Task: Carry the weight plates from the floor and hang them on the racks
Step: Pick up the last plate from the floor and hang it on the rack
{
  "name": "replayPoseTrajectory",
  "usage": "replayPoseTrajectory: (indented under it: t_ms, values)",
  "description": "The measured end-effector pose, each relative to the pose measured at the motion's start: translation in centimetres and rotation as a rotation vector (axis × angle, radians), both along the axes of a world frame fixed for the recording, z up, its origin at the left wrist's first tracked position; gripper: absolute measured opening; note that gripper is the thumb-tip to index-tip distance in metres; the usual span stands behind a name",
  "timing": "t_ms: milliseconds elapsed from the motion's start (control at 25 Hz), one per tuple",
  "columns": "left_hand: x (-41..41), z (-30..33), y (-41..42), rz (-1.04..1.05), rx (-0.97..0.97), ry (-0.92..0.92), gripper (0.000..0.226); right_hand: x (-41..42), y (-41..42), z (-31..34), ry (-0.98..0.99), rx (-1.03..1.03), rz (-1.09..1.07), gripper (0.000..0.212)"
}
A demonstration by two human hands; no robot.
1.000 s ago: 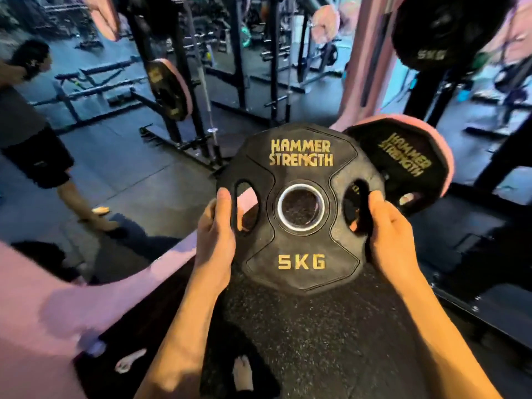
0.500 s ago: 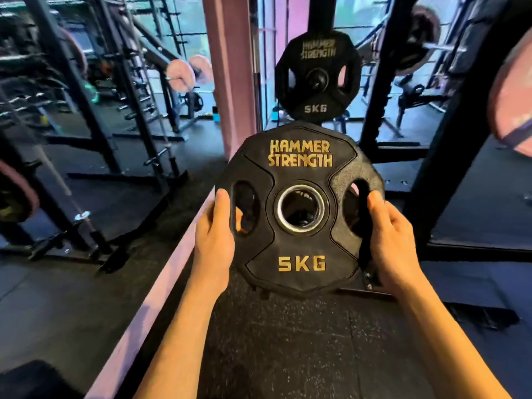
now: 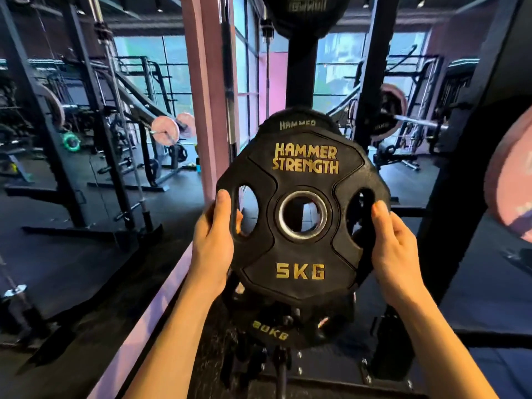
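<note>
I hold a black 5 kg weight plate [image 3: 302,197] with gold "Hammer Strength" lettering upright in front of me. My left hand [image 3: 214,240] grips its left edge, fingers through the left handle hole. My right hand [image 3: 394,246] grips its right edge at the right handle hole. Right behind it a second black plate [image 3: 296,122] hangs on the black rack post [image 3: 300,76]; only its top shows. Lower on the rack hangs a black 20 kg plate [image 3: 276,331]. Another black plate [image 3: 305,10] hangs at the top of the post.
A pink pillar [image 3: 205,96] rises just left of the rack. A pink plate [image 3: 509,180] juts in at the right edge. Black rack uprights [image 3: 371,67] stand right of the post. Squat racks with a leaning barbell [image 3: 121,110] fill the left. A pink floor stripe [image 3: 149,318] runs underfoot.
I have moved closer to the rack and raised the view. The hanging 5 kg plate, earlier seen above the held plate, now sits directly behind it. My grip is unchanged.
</note>
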State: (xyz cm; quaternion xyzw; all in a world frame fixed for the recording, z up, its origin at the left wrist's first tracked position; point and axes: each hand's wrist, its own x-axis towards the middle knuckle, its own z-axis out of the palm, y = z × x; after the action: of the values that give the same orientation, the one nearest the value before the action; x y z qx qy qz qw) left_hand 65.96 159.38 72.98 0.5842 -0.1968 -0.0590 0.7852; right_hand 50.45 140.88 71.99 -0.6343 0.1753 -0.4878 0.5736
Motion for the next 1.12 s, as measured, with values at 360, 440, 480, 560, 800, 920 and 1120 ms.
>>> replayPoseTrajectory:
  t_ms: [360,440,480,560,800,920,1120]
  values:
    - [10.3,4.8,-9.7,-0.025,-0.068,-0.078,0.046,9.4,-9.4,5.1,0.006,-0.112,-0.016,0.064]
    - [11.9,4.5,-11.0,-0.029,-0.053,-0.079,0.054,11.0,-10.6,5.2,0.02,-0.117,-0.032,0.062]
    - [12.5,4.1,-11.6,-0.033,-0.042,-0.073,0.055,11.6,-11.0,5.0,0.025,-0.118,-0.037,0.06]
    - [13.6,3.2,-12.6,-0.036,-0.02,-0.068,0.054,12.8,-11.8,4.3,0.045,-0.1,-0.042,0.064]
    - [16.4,2.1,-15.2,0.039,0.056,-0.205,0.058,15.6,-13.4,3.1,0.066,-0.025,-0.067,0.07]
    - [17.5,3.1,-16.3,0.104,0.057,-0.346,0.046,16.8,-14.2,3.3,0.069,-0.054,-0.09,0.059]
    - [18.6,3.6,-17.8,0.211,0.018,-0.526,0.027,17.9,-16.1,3.9,0.154,-0.158,-0.166,0.061]
